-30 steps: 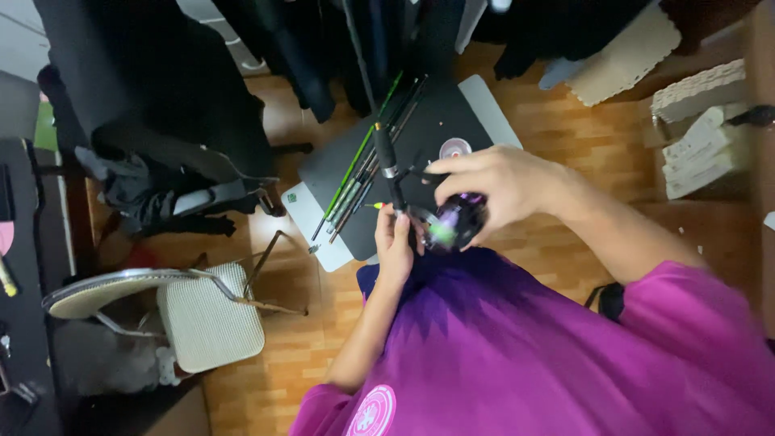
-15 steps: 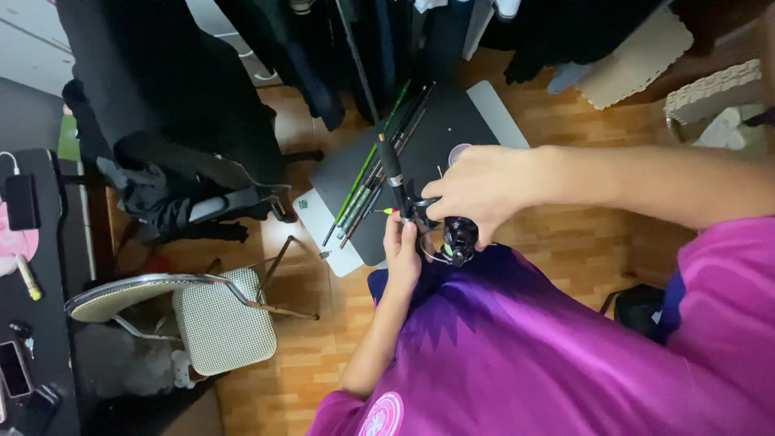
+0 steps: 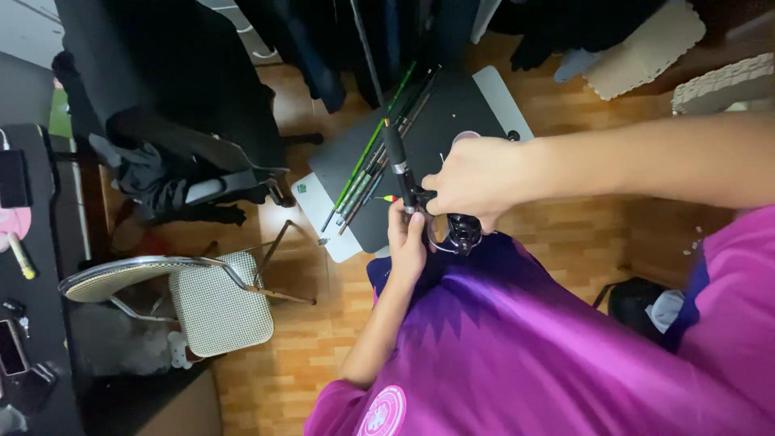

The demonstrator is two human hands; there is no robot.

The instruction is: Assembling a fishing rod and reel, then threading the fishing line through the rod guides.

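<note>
A black fishing rod runs from the top of the view down to my lap, where a shiny black spinning reel sits on it. My left hand grips the rod handle just below the reel seat, fingers wrapped around it. From the right, my right hand closes over the top of the reel and the rod. Several more thin rods, some green, lie on a dark flat case on the floor beyond. A purple shirt covers my lap and arm.
A metal-framed chair with a woven seat lies tipped at the left. Dark clothes are piled on a black chair behind it. A dark desk edge with small items runs down the far left. Cushions lie at top right.
The view shifted left and down. My right hand moved from cupping the reel at its side to gripping over its top, and the reel now sits lower against my lap.
</note>
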